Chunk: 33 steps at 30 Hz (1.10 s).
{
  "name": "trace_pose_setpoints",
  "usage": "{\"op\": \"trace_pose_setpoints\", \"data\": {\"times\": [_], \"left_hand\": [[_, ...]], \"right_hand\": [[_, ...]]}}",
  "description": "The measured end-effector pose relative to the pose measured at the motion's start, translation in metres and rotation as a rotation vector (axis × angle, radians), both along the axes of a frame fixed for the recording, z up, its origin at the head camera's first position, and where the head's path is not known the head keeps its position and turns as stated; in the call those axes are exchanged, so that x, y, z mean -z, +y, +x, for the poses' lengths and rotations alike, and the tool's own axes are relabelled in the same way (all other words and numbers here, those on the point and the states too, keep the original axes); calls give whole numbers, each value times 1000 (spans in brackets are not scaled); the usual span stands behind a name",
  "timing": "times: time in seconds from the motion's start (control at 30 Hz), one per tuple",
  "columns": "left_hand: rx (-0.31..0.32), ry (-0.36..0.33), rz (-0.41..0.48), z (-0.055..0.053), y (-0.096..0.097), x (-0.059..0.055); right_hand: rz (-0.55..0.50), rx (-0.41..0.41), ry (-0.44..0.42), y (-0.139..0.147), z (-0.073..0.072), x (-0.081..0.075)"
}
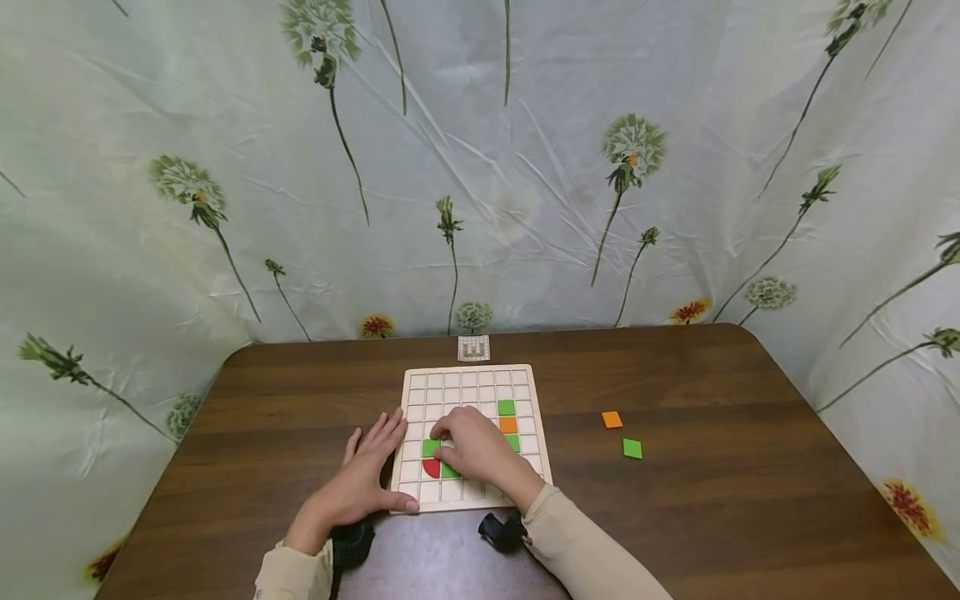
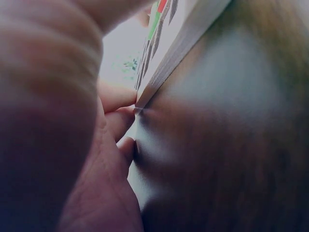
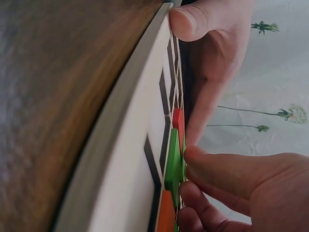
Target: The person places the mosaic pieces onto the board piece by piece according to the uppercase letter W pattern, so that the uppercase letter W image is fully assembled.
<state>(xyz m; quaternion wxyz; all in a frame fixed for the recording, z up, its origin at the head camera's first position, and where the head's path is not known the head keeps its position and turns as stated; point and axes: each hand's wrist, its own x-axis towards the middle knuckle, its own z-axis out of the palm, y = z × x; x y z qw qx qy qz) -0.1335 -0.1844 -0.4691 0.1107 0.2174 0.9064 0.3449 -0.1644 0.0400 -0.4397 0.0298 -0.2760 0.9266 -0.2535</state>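
Note:
A pale wooden grid board (image 1: 480, 493) lies on the table. My left hand (image 1: 360, 477) rests along its left side, fingers straight at the edge and thumb on the near left corner. My right hand (image 1: 480, 446) is over the middle of the board, thumb and index fingertips pinching at a green tile (image 1: 431, 447) in a left-hand square. Just nearer me sit a red rounded piece (image 1: 431, 468) and another green tile (image 1: 449, 471). In the right wrist view, an orange tile (image 3: 165, 212) shows below the hand. Part of the grid is hidden under my right hand.
Towards the board's right side, a green tile (image 1: 506, 407), an orange tile (image 1: 508, 425) and a partly covered green tile (image 1: 513, 442) form a column. A loose orange tile (image 1: 612, 419) and green tile (image 1: 632, 449) lie right of the board. A patterned card (image 1: 473, 348) lies behind it.

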Motion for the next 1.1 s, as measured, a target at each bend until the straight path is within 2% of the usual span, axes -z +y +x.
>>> {"op": "trace_pose_setpoints", "data": {"times": [0.23,0.47,0.8,1.1], "left_hand": [[1,-3,0,0,1,0],[-1,-5,-4,0,0,1],[-13,-25,-10,-1,1,2],[-9,-31,-9,-1,3,-1]], "right_hand": [[-18,13,-21,2,0,0],[-157,18,-103,20,1,-6],[-257,42,-162,61,6,-15],[-255,140,-151,103,10,-13]]}}
